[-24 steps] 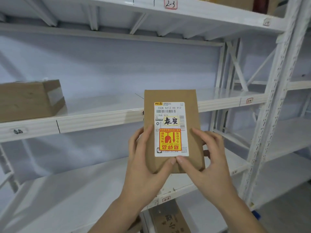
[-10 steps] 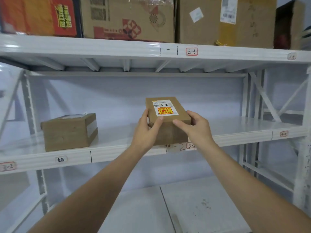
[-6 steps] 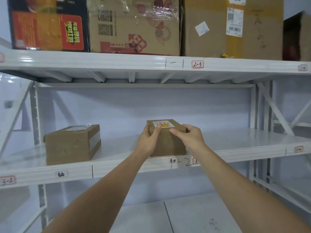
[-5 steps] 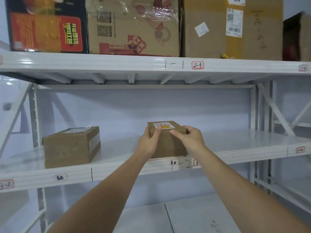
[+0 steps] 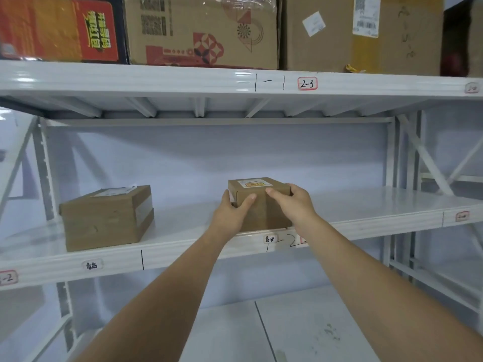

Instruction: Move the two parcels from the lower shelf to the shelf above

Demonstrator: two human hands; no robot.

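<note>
A small brown parcel (image 5: 264, 202) with a white and yellow label on top rests at the front of the middle white shelf (image 5: 366, 215). My left hand (image 5: 232, 212) grips its left side and my right hand (image 5: 292, 205) grips its right side, fingers wrapped over the front. A larger brown parcel (image 5: 104, 218) stands on the same shelf to the left, apart from both hands. The lower shelf (image 5: 313, 330) beneath shows no parcels.
Large cartons (image 5: 201, 30) crowd the top shelf (image 5: 183, 79). White uprights and diagonal braces (image 5: 418, 152) frame the right side, another upright (image 5: 44, 173) the left. The middle shelf has bare surface right of the small parcel.
Both hands carried the small parcel up from near the lower shelf, tipped it flat and set it down on the middle shelf. The view tilted upward.
</note>
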